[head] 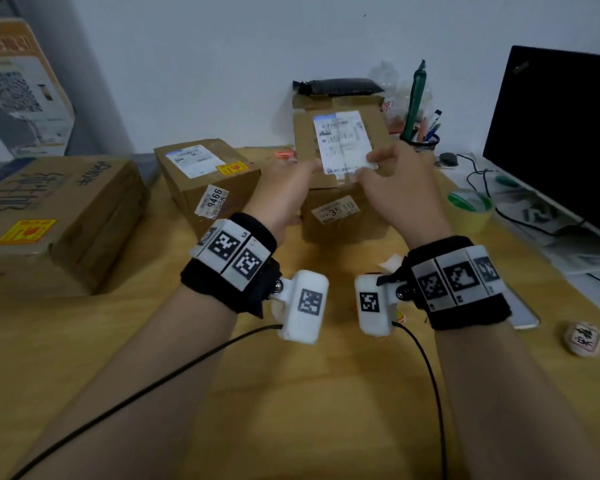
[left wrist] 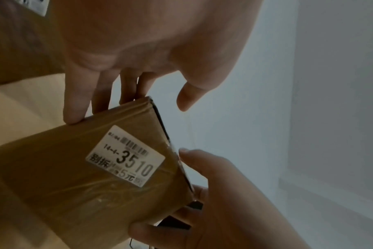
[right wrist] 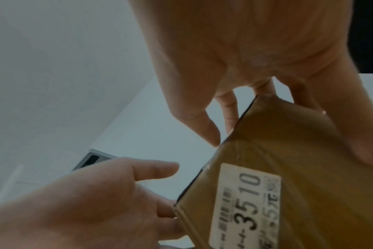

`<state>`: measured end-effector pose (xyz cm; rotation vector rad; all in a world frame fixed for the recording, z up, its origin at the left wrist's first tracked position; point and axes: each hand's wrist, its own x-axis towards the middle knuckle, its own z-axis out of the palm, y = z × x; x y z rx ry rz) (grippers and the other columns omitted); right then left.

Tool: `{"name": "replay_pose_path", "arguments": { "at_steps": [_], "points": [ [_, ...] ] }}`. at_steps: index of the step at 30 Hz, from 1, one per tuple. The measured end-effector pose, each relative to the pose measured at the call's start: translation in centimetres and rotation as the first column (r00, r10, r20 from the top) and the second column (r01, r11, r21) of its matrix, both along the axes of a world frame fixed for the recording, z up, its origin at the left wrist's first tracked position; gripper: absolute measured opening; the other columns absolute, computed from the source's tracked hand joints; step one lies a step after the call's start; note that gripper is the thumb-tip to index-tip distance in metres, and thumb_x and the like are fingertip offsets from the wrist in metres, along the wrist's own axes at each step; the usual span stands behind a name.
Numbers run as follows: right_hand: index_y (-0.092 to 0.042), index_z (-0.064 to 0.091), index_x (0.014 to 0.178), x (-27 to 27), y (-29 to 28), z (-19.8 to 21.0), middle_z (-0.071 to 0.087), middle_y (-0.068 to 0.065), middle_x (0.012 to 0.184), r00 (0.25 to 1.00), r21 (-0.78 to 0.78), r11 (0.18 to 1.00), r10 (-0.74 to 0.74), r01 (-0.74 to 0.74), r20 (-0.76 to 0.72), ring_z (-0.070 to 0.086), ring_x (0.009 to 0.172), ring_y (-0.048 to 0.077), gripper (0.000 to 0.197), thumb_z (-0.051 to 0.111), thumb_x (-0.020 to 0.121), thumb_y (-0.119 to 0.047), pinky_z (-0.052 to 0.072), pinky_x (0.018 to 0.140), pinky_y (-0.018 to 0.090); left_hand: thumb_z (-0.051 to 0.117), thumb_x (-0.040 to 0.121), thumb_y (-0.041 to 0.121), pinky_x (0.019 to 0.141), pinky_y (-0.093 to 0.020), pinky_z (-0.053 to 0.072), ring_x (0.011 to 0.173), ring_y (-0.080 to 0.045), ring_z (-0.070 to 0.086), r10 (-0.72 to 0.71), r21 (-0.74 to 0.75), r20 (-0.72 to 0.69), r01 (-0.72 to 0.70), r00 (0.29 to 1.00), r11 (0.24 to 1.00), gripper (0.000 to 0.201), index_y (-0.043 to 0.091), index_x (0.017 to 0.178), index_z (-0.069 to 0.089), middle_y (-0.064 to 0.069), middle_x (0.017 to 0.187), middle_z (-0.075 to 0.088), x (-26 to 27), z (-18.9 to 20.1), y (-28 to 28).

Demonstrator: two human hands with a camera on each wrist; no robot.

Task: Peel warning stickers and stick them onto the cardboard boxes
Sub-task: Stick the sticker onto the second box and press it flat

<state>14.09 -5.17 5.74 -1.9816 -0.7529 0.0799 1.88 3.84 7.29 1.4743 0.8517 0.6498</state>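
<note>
A small cardboard box (head: 340, 223) (left wrist: 74, 176) (right wrist: 309, 160) with a white "3510" label on its front stands on the wooden desk (head: 291, 393). My left hand (head: 291, 183) (left wrist: 160, 79) lays straight fingers against its left side, thumb lifted clear. My right hand (head: 385, 174) (right wrist: 234, 84) rests over the top right corner by the shipping label (head: 343, 140), with thumb and forefinger apart and nothing between them. Yellow warning stickers sit on the middle box (head: 232, 168) and the large left box (head: 25, 232). No loose sticker shows in either hand.
Another box with a black parcel (head: 336, 86) on top stands behind. To the right are a tape roll (head: 470, 209), a pen cup (head: 420, 135), cables and a dark monitor (head: 561, 140). A paper scrap (head: 390, 264) lies near my right wrist.
</note>
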Motion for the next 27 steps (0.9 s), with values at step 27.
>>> {"name": "replay_pose_path", "arguments": {
  "at_steps": [27],
  "points": [
    [-0.032,0.048,0.090,-14.2,-0.9,0.4,0.057,0.006,0.115,0.974,-0.335,0.914,0.217,-0.227,-0.070,0.060,0.100,0.027,0.018,0.046,0.097,-0.048,0.061,0.071,0.044,0.066,0.070,0.052,0.095,-0.041,0.047,0.122,-0.020,0.050,0.177,0.250,-0.286,-0.105,0.942,0.963,0.070,0.020,0.130,0.051,0.000,0.135,0.049,-15.7,-0.2,-0.8]
  ]
}}
